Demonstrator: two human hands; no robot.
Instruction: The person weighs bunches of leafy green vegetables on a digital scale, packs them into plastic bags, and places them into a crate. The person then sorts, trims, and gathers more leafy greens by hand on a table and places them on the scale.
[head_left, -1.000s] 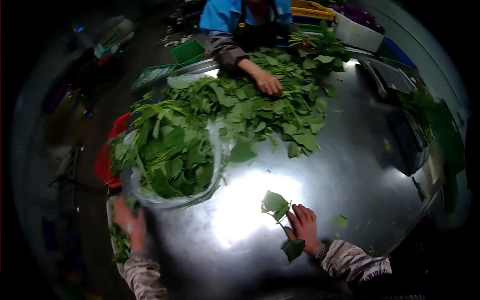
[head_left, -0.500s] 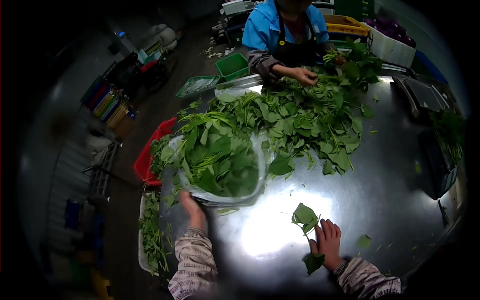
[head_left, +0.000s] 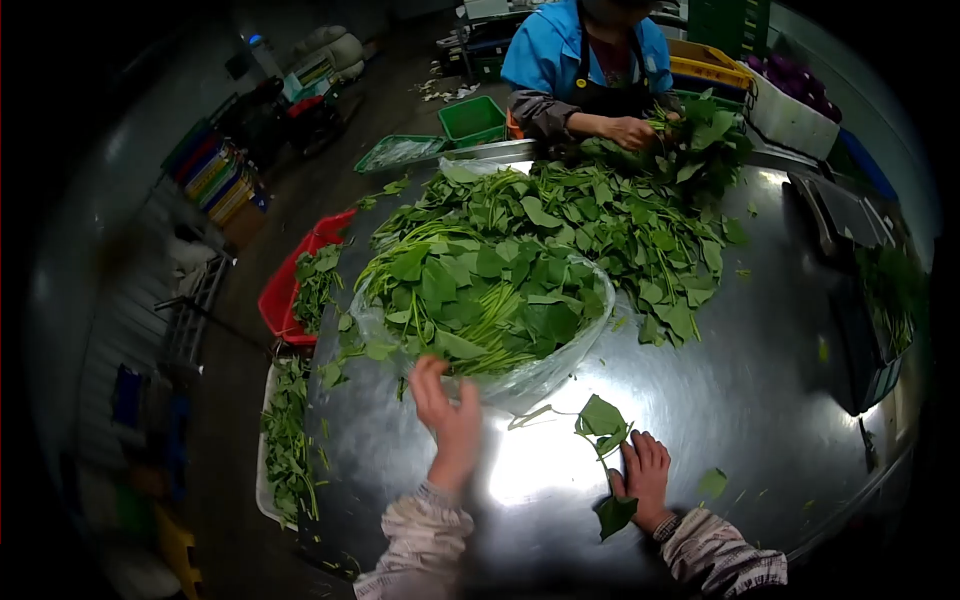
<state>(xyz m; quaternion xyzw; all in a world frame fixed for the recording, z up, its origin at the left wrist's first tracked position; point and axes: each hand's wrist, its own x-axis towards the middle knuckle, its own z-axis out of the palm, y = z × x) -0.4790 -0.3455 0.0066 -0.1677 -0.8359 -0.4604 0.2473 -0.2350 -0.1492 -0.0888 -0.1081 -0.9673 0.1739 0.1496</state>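
A clear plastic bag (head_left: 562,372) stands on the metal table, heaped with leafy greens (head_left: 480,300) whose pale stems show in the middle. My left hand (head_left: 447,425) is at the bag's near left side, thumb and fingers apart; whether the fingertips touch the plastic I cannot tell. My right hand (head_left: 645,482) rests on the tabletop with its fingers stretched out. Beside its thumb and fingertips lies a loose leafy sprig (head_left: 601,418), its stem running down to a darker lower leaf.
Across the metal table (head_left: 390,490), a person in blue (head_left: 540,65) handles a bunch of greens (head_left: 705,145) above a wide pile (head_left: 650,240). A red crate (head_left: 280,295) and white tray (head_left: 268,440) flank the left edge. A dark crate (head_left: 868,345) stands right.
The bag of greens has turned and shifted to the right. My left hand has moved right along its front. My right hand stays by the sprig. The other person's hands have come together.
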